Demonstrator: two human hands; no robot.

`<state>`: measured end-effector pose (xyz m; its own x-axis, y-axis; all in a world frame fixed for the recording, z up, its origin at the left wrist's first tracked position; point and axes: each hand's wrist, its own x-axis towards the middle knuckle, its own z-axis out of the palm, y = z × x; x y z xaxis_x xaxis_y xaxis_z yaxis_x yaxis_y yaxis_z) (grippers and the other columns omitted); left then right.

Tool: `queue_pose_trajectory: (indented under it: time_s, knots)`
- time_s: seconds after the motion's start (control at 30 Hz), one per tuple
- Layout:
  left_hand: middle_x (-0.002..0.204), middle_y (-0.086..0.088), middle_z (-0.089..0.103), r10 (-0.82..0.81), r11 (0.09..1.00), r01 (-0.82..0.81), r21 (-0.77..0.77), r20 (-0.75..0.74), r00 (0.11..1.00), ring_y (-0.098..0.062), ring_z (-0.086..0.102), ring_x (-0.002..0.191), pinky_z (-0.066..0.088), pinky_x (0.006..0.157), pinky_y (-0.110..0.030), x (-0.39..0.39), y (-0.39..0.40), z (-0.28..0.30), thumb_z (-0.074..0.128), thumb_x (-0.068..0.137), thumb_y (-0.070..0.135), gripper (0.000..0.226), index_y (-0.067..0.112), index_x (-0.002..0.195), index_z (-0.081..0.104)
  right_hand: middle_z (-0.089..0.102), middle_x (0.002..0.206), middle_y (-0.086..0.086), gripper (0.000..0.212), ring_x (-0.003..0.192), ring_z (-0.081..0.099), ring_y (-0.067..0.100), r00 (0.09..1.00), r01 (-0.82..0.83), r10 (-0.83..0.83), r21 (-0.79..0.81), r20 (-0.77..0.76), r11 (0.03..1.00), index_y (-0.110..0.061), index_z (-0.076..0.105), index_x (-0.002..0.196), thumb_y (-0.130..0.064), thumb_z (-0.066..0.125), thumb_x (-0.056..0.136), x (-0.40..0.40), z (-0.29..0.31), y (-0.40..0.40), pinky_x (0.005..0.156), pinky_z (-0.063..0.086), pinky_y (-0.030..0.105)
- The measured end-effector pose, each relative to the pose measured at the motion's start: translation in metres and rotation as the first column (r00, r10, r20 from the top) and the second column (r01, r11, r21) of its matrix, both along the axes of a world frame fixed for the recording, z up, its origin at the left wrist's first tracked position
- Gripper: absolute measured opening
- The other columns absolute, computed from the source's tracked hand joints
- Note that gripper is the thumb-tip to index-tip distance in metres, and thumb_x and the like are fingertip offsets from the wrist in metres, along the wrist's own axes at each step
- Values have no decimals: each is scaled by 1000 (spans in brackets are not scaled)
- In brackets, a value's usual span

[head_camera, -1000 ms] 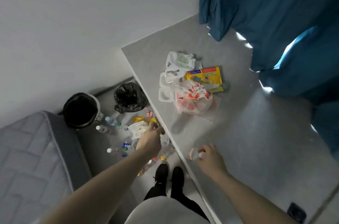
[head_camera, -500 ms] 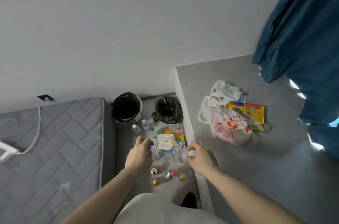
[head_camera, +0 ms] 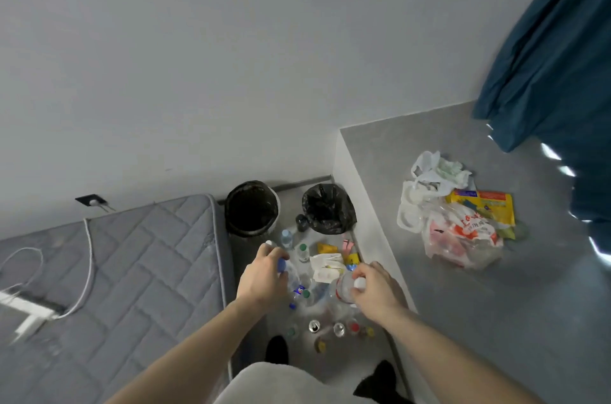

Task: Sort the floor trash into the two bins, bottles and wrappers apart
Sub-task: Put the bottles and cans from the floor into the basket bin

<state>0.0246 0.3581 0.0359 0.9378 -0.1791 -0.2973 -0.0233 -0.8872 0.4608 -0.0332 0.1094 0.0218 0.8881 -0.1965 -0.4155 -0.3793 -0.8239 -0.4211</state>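
Observation:
My left hand (head_camera: 263,278) grips a clear plastic bottle with a blue cap (head_camera: 291,273) above the floor trash. In my right hand (head_camera: 375,288) is another clear bottle with a white cap (head_camera: 344,286), held by its neck. Below and beyond the hands lie several small bottles (head_camera: 303,251), cans (head_camera: 314,326) and wrappers (head_camera: 325,266) on the narrow floor strip. Two bins stand at the far end against the wall: a round one with a black liner (head_camera: 253,207) on the left and a black bag bin (head_camera: 327,208) on the right.
A grey mattress (head_camera: 132,274) with a white cable (head_camera: 87,271) borders the floor strip on the left. On the right a raised grey platform (head_camera: 479,304) carries plastic bags (head_camera: 459,235) and a yellow packet (head_camera: 486,205). A blue curtain (head_camera: 555,56) hangs at the far right.
The view has swung left and up toward the bins. Both hands have come together over the floor trash; my right hand has carried its bottle off the platform edge, and my left now grips a blue-capped bottle.

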Motion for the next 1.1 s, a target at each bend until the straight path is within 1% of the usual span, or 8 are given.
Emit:
queue_pose_trajectory:
  time_s: [0.17, 0.4, 0.57, 0.63, 0.73, 0.83, 0.97, 1.1]
  knots:
    - [124, 6, 47, -55, 998, 56, 16, -16, 998, -31, 65, 94, 53, 82, -41, 24, 36, -1, 60, 87, 26, 32, 27, 120, 61, 54, 108, -12, 16, 87, 59, 17, 999, 52, -52, -9, 7, 999, -35, 59, 97, -30, 64, 83, 5, 4, 32, 77, 52, 34]
    - [128, 6, 49, -19, 1000, 19, -20, -17, 1000, -30, 64, 100, 52, 90, -42, 37, 53, 4, 59, 85, 26, 33, 28, 117, 63, 53, 106, -11, 26, 87, 58, 18, 995, 79, -81, 38, 57, 996, -34, 62, 97, -21, 64, 75, 22, 14, 31, 75, 49, 30]
    - [125, 3, 50, 26, 1000, -26, -13, 11, 1000, -30, 62, 102, 50, 89, -37, 40, 62, 10, 58, 86, 24, 33, 25, 119, 64, 53, 109, -10, 25, 87, 56, 17, 997, 51, -53, 38, 57, 998, -33, 62, 99, -19, 65, 79, 35, 9, 25, 74, 44, 25]
    - [124, 3, 49, 63, 998, -63, 9, 21, 998, -29, 62, 102, 50, 87, -37, 43, 65, 11, 57, 88, 24, 33, 26, 120, 64, 54, 106, -9, 21, 87, 58, 20, 997, 58, -58, 6, 57, 998, -33, 64, 98, -22, 64, 80, 41, 7, 28, 73, 46, 27]
    - [126, 5, 48, 70, 997, -70, 9, 29, 997, -24, 59, 102, 46, 83, -29, 50, 70, 12, 57, 92, 25, 32, 25, 124, 62, 56, 106, -10, 20, 90, 63, 22, 995, 68, -69, 17, 73, 998, -35, 65, 100, -26, 63, 81, 49, 7, 33, 77, 52, 31]
    - [128, 4, 48, 69, 997, -69, 16, 23, 997, -23, 59, 103, 45, 85, -28, 70, 75, 11, 56, 92, 24, 33, 25, 125, 62, 57, 107, -11, 21, 91, 63, 22, 994, 65, -69, 48, 84, 997, -35, 65, 100, -27, 63, 80, 65, 10, 36, 77, 50, 30]
    - [127, 6, 48, 54, 998, -55, 31, 5, 999, -27, 61, 103, 51, 88, -36, 111, 78, 9, 54, 90, 25, 34, 27, 123, 62, 55, 101, -11, 18, 85, 60, 18, 995, 68, -72, 61, 74, 996, -34, 63, 96, -24, 63, 82, 91, 9, 39, 75, 51, 31]
    - [128, 8, 47, -49, 998, 50, 39, -34, 998, -26, 62, 102, 51, 86, -36, 168, 76, -4, 53, 90, 25, 34, 27, 123, 62, 51, 102, -13, 18, 86, 55, 13, 991, 123, -127, 71, 53, 990, -32, 64, 101, -26, 65, 84, 126, 1, 46, 77, 46, 29]
